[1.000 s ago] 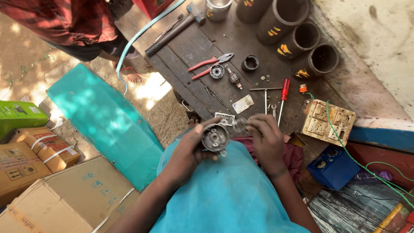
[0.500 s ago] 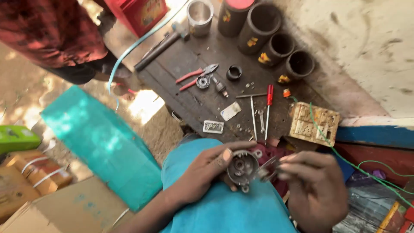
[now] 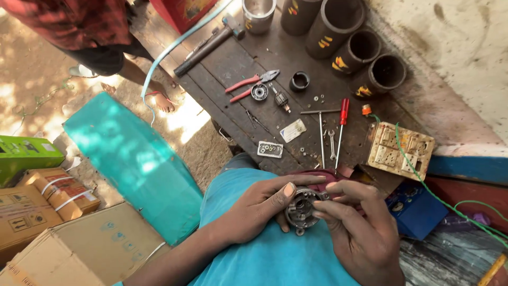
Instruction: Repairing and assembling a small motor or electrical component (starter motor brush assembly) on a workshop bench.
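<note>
Over the lap, the left hand (image 3: pixel 259 209) grips a round metal motor part (image 3: pixel 301 207), its open face up, and the right hand (image 3: pixel 360 228) pinches at its right edge, while beyond on the dark surface (image 3: pixel 233 63) stand empty cylinders (image 3: pixel 378 74) and lie red pliers (image 3: pixel 251 85).

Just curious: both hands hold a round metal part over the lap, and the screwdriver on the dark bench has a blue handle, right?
Not quite. In the head view the screwdriver has a red handle. The rest holds: left hand and right hand hold the round metal part.
</note>
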